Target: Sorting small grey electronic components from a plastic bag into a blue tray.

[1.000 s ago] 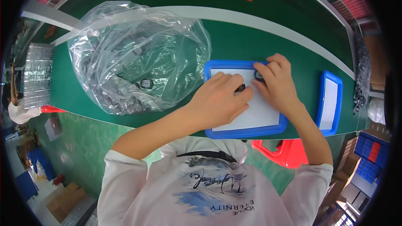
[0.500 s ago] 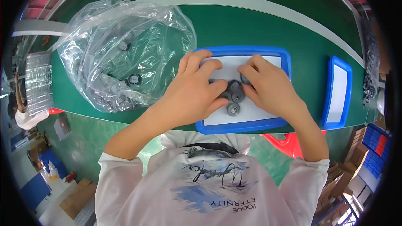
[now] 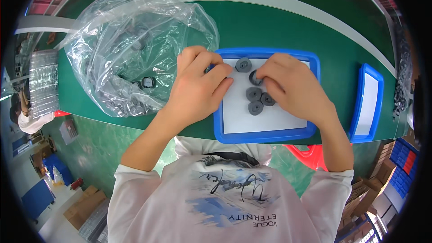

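A blue tray [image 3: 265, 139] lined with a white sheet lies in front of me, with several small round dark grey parts on it. One grey part [image 3: 243, 65] rests near the tray's far edge. Closer to me, three more touch one another, the nearest being a grey part [image 3: 255, 107] lying flat. My right hand [image 3: 292, 85] is over the tray's right half, thumb and fingers closed on a tilted grey round part [image 3: 254, 78]. At the tray's left rim is my left hand [image 3: 198, 83], fingers loosely bent, thumb apart, and nothing visible between them.
A large clear plastic bag [image 3: 135, 58] with more grey parts spreads over the green table [image 3: 270, 22] on the left. A smaller blue tray [image 3: 375, 108] with a white liner lies at the right. Below the table's near edge is a red stool [image 3: 310, 155].
My left hand has drawn back leftward from the cluster of grey parts. The parts now lie more spread out, one near the far edge. My right hand has stayed near the same place.
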A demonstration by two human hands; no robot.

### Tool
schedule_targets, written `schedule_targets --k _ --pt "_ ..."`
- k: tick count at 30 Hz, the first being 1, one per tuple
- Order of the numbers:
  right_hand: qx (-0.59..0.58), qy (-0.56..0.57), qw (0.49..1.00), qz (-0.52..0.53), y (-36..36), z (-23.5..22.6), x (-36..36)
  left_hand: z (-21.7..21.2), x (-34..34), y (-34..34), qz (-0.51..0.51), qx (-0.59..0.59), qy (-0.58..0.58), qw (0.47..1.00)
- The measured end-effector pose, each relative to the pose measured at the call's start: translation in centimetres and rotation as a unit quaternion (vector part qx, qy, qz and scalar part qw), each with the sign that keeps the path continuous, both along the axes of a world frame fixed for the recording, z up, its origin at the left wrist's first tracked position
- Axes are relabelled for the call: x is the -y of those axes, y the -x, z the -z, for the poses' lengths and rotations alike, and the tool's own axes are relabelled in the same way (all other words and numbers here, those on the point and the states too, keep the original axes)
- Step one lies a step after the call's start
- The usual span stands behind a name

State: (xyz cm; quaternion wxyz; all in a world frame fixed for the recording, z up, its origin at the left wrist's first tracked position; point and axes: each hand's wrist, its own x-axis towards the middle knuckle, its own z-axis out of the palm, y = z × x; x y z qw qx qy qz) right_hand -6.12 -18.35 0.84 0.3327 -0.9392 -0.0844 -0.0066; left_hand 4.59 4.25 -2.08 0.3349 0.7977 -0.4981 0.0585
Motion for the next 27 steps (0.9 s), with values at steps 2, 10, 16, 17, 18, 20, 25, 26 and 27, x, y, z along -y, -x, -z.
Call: schedule_targets --k 2,10,16,17,18,20,25,26,27 --pt "-0.007 -0.004 1.000 0.022 0.4 0.1 -0.1 0.0 -0.4 0.2 0.003 0.000 0.014 1.000" --pt "-0.007 0.042 0.995 0.090 0.6 0.5 -1.2 -0.2 -0.1 -0.1 0.074 -0.017 0.017 0.997" --pt "-0.046 0.135 0.982 0.124 0.2 0.2 -2.2 -0.4 -0.3 1.7 -0.011 0.032 -0.018 0.999" --pt "-0.028 0.170 0.977 0.126 0.2 -0.1 -2.2 -0.3 -0.1 1.8 -0.011 0.032 -0.017 0.999" --pt "-0.007 0.202 0.971 0.125 0.0 -0.4 -2.4 0.0 -0.2 1.9 -0.012 0.030 -0.019 0.999" --pt "0.071 0.186 0.976 0.093 -0.8 -0.6 -2.4 0.0 -0.2 2.0 -0.017 0.031 -0.022 0.999" --pt "0.107 0.169 0.980 0.001 -2.4 1.0 -3.1 -0.1 0.5 2.5 0.009 0.012 -0.036 0.999" --pt "0.086 0.183 0.979 -0.002 -2.6 1.1 -3.0 0.1 0.6 2.4 0.011 0.018 -0.038 0.999" --pt "0.066 0.195 0.979 -0.007 -2.9 1.2 -3.0 0.1 0.5 1.8 0.009 0.019 -0.038 0.999"
